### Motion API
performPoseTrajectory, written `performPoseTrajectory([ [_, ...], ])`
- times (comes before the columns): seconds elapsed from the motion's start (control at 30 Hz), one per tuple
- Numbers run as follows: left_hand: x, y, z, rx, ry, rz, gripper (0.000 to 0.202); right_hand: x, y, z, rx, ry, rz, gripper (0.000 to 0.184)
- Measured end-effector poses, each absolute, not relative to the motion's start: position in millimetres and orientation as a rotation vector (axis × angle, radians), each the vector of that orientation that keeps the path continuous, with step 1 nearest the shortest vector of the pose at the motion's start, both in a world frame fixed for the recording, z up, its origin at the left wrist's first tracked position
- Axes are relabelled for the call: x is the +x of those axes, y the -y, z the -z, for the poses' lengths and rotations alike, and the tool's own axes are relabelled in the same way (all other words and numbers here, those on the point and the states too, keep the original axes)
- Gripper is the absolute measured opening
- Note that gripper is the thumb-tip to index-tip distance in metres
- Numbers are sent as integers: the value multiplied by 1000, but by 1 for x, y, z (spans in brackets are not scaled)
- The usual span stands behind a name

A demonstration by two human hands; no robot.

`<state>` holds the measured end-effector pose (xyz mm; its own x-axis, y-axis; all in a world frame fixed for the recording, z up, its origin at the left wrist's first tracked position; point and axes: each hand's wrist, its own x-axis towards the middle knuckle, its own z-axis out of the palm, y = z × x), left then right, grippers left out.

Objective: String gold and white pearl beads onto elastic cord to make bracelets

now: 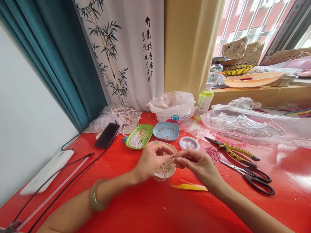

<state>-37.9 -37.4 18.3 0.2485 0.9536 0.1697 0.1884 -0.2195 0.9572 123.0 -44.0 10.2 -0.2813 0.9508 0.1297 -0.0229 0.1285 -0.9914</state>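
Note:
My left hand [153, 160] and my right hand [198, 163] meet fingertip to fingertip above a pale dish [174, 149] of gold beads [166, 168]. Both are closed in a pinch; what lies between the fingers is too small to make out. A short strand of clear beads [159, 178] shows at the dish's near rim, below my left hand. Behind the hands are a green tray [146, 127] with white and gold beads and a blue tray [173, 125] with small beads. A round white container [189, 143] stands just behind my right hand.
To the right lie pliers [232, 150], black-handled scissors [250, 176] and a pile of red beads [212, 153]. A yellow pointed tool [189, 187] rests in front. Plastic bags [172, 106], a bottle [204, 102], a phone [107, 135] and cables [70, 191] surround the red tabletop.

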Motion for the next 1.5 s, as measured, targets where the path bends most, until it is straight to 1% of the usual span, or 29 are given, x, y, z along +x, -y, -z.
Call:
performPoseTrajectory([
  [0.13, -36, 38, -20, 1484, -1005, -1052, 21, 121, 48, -8, -986, 1500, -1166, 16],
  [0.27, -34, 38, -20, 1334, -945, -1072, 32, 121, 50, -3, -978, 1501, -1067, 14],
  [0.4, -32, 40, -17, 1311, -963, -1056, 26, 120, 53, -3, -998, 1464, -1010, 10],
  [0.5, -32, 44, -14, 1413, -1012, -1068, 23, 118, 54, -4, -949, 1391, -1090, 11],
  [0.6, -33, 48, -14, 1670, -976, -1142, 20, 117, 53, -2, -906, 1330, -1189, 18],
  [0.7, -34, 50, -18, 1886, -928, -1143, 20, 118, 51, -2, -920, 1352, -1193, 21],
  [0.8, -36, 49, -21, 1914, -911, -1114, 20, 120, 50, -7, -929, 1398, -1194, 19],
  [1.07, -38, 49, -21, 2039, -941, -1067, 19, 120, 54, -23, -935, 1379, -1402, 20],
  [1.2, -38, 51, -24, 2131, -962, -1077, 20, 120, 55, -23, -896, 1396, -1381, 19],
  [1.4, -37, 54, -25, 2248, -991, -1118, 19, 118, 61, -24, -961, 1483, -1200, 17],
  [1.5, -37, 55, -26, 2296, -960, -1154, 20, 119, 62, -27, -977, 1527, -1165, 17],
])
